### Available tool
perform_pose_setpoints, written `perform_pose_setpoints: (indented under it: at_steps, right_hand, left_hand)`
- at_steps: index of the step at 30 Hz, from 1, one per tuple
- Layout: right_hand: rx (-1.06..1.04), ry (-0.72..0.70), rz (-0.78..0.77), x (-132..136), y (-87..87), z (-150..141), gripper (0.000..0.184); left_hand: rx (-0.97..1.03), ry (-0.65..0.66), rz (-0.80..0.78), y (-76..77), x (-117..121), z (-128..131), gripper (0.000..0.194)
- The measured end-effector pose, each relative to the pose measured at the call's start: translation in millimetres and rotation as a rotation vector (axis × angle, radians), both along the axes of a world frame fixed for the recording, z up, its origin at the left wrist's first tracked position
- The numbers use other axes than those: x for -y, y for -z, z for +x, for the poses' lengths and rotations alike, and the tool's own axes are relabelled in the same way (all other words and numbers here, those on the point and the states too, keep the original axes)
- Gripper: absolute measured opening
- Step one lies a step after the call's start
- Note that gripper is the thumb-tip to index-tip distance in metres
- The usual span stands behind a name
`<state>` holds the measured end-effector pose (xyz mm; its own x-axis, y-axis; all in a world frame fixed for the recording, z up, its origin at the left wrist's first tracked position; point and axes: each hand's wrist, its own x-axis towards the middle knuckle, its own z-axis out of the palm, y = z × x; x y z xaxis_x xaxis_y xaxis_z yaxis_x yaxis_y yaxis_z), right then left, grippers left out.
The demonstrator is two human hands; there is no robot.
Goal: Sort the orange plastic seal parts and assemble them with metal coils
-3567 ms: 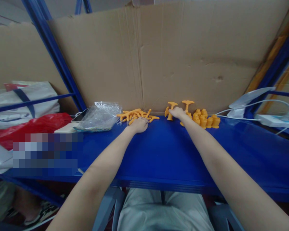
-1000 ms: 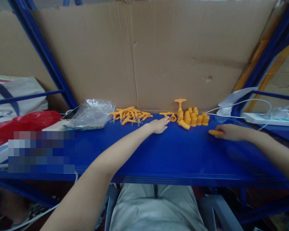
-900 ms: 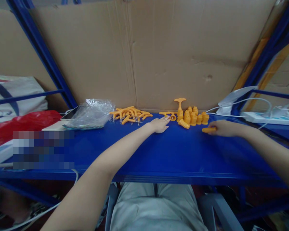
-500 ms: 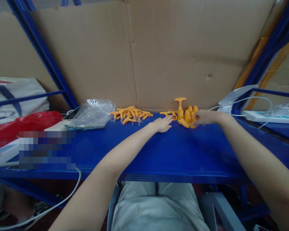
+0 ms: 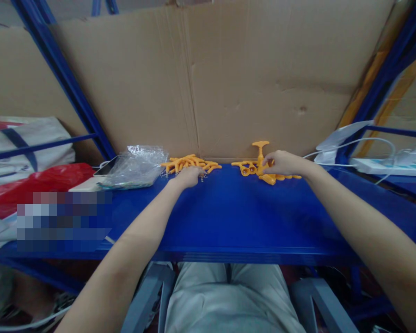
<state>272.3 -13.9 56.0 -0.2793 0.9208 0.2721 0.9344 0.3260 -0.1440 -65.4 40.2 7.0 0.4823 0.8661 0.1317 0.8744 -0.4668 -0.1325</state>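
Note:
My left hand (image 5: 190,176) is at the front of a pile of orange T-shaped handles with metal spirals, like corkscrews (image 5: 185,162). Its fingers are curled on one of them, though the fingertips are partly hidden. My right hand (image 5: 280,162) bends over a group of yellow-orange plastic bodies, thumb and fingers closed around an upright one (image 5: 260,167). Behind the fingers rises an orange T-handle (image 5: 260,145). Two pieces with round funnel-like ends (image 5: 245,171) lie just left of it. Another yellow body (image 5: 268,179) lies in front, and more lie under the hand.
Clear plastic bags (image 5: 135,169) and a red bag (image 5: 41,182) lie on the left of the blue table (image 5: 229,222). A white power strip (image 5: 390,167) with cables is at the right. Cardboard (image 5: 246,78) stands behind, between blue posts.
My left hand has moved left from the funnel-ended pieces to the corkscrew pile. My right hand has shifted slightly left and up, and several yellow bodies now lie lower and further right.

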Motion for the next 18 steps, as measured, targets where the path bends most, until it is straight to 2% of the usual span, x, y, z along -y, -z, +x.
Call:
perform_pose_setpoints:
  at_steps: [3, 5, 7, 9, 11, 18]
  right_hand:
    - [-0.091, -0.07, 0.14, -6.3, 12.5, -21.9, 0.023]
    - [-0.143, -0.048, 0.283, -8.0, 30.5, -33.2, 0.03]
    - [-0.076, -0.039, 0.343, -7.7, 51.0, -38.7, 0.03]
    - [0.036, -0.067, 0.286, -7.0, 68.1, -39.0, 0.03]
    - [0.06, -0.062, 0.234, -7.1, 78.1, -37.4, 0.031]
    - [0.094, -0.175, 0.149, -9.3, 82.4, -46.3, 0.031]
  left_hand:
    - [-0.023, 0.015, -0.029, 9.5, -2.6, -5.4, 0.061]
    - [-0.003, 0.031, -0.006, 12.8, -3.7, -3.8, 0.053]
    - [0.029, 0.03, 0.04, 13.3, -3.5, -1.0, 0.042]
    - [0.049, 0.006, 0.091, 11.6, -2.4, 0.9, 0.034]
    - [0.056, -0.027, 0.135, 8.6, -0.6, 1.3, 0.031]
    - [0.181, -0.031, 0.351, -4.1, 10.7, 5.0, 0.034]
